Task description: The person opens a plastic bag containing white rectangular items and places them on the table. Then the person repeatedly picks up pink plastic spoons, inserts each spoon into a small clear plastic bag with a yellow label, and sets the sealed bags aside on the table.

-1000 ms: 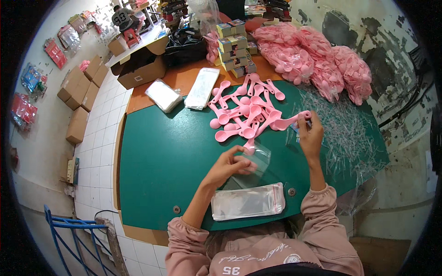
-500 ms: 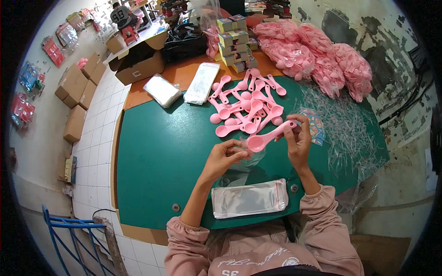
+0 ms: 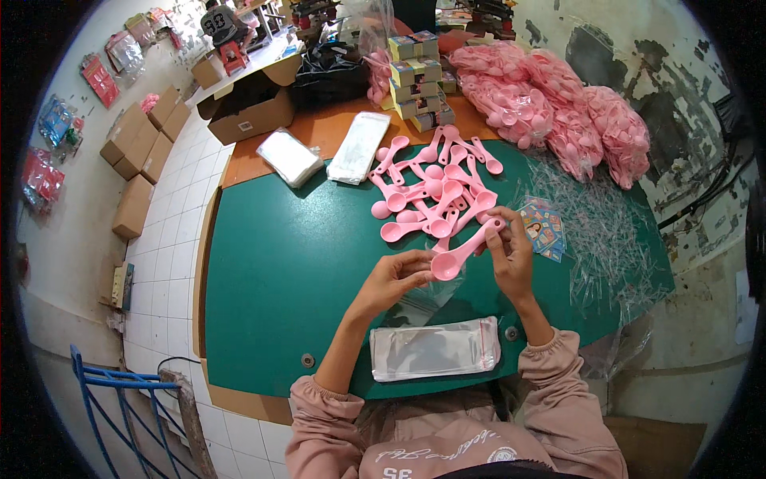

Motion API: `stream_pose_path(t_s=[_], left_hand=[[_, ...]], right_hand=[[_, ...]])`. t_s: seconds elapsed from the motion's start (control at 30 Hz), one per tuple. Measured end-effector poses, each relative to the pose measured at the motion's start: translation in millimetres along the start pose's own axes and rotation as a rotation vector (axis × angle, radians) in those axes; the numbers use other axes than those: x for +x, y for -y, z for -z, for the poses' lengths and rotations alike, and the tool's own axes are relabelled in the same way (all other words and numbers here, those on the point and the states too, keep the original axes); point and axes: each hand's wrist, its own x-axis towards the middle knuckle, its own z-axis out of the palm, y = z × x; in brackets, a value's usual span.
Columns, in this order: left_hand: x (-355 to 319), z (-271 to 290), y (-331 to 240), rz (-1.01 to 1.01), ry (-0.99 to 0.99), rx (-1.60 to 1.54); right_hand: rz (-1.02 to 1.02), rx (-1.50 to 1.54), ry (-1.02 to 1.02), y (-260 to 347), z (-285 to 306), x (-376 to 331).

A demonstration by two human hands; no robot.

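Note:
Between thumb and fingers, my right hand [image 3: 515,259] grips the handle end of a pink measuring spoon [image 3: 466,251]. Its round bowl points left and down, right at the fingertips of my left hand [image 3: 389,281]. Those fingers are pinched on a clear plastic bag [image 3: 429,298] that hangs below them; the bag's mouth is hard to make out, and I cannot tell whether the bowl is inside it. Nearer me lies a stack of flat clear bags [image 3: 435,351]. Beyond my hands is a loose heap of pink measuring spoons [image 3: 435,188].
Small printed cards [image 3: 544,230] lie right of my right hand, beside scattered clear plastic strips [image 3: 610,239]. Full bags of pink spoons [image 3: 558,100] stand far right. Card bundles [image 3: 416,80], two white packs [image 3: 289,158] and an open carton [image 3: 251,116] are at the back.
My right hand has lowered the spoon toward me, bringing its bowl against the left fingertips and the bag. The whole view has shifted slightly.

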Motion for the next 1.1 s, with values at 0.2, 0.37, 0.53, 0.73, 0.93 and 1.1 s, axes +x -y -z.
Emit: stream_pose_path(t_s=[0.2,0.37,0.53,0.73,0.93,1.1], left_hand=[[-1.5,-1.1,-12.7,-0.010,0.024,-0.041],[1.6,-5.4,-8.5,-0.068,0.013,0.019],[1.8,-6.8,-13.0,-0.150,-0.095,-0.006],[-1.5,-4.1,-28.3,-0.101,0.080,0.334],[-2.8,-10.3,-30.9,-0.022,-0.204,0.004],[-10.5,-0.2,-43.8,-0.008,-0.216,0.059]], right_hand=[[0.062,-0.046,-0.026,-5.2,2.7,2.1],[0.164,-0.136,0.112,5.5,-9.3,-1.1],[-0.029,0.159,0.064,3.3,-11.6,1.0],[0.044,0.039,0.252,10.3,-11.4,-5.8],[0.191,0.030,0.338,-7.4,13.5,12.4],[-0.141,-1.365,-0.060,-55.2,119.8,28.4]])
